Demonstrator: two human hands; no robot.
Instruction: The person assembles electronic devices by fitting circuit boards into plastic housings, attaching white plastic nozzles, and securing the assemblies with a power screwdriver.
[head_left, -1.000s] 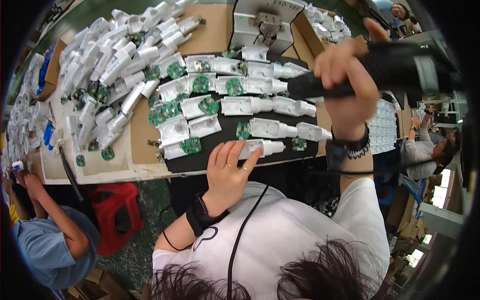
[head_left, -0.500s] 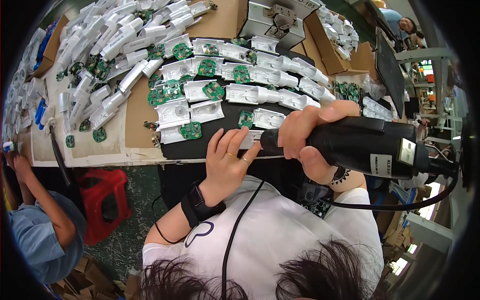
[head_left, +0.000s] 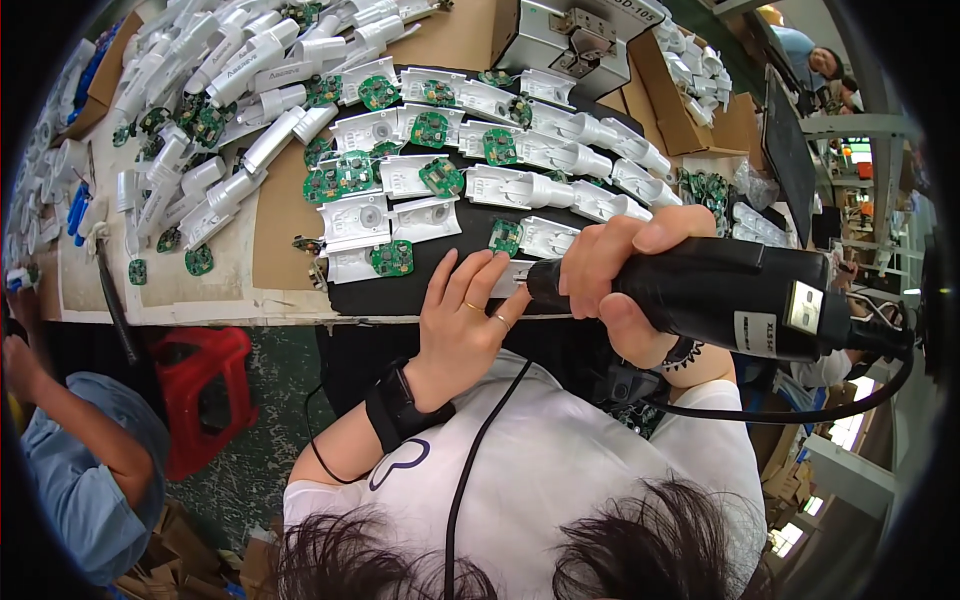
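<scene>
My right hand [head_left: 625,270] is wrapped round a black electric screwdriver [head_left: 725,290], which lies nearly level with its nose pointing left. The nose meets a white plastic housing [head_left: 512,279] at the near edge of the black mat. My left hand [head_left: 468,312] steadies that housing, its thumb and fingertips on it; most of the piece is hidden by my fingers and the tool. The bit's tip is too small to make out. Just beyond my fingertips lie a green circuit board [head_left: 506,236] and another white housing [head_left: 549,237].
Rows of white housings with green boards cover the black mat [head_left: 432,277]. A heap of white shells [head_left: 255,65] fills the far left. At the back stand a metal box [head_left: 570,45] and a cardboard box [head_left: 715,135]. The screwdriver's cable [head_left: 800,413] loops right. A co-worker [head_left: 95,460] sits left near a red stool [head_left: 205,405].
The view has shifted slightly, so the table's things sit a little further right. My hands keep almost the same hold on screwdriver and housing. At left, the co-worker's hand has drawn back from the table.
</scene>
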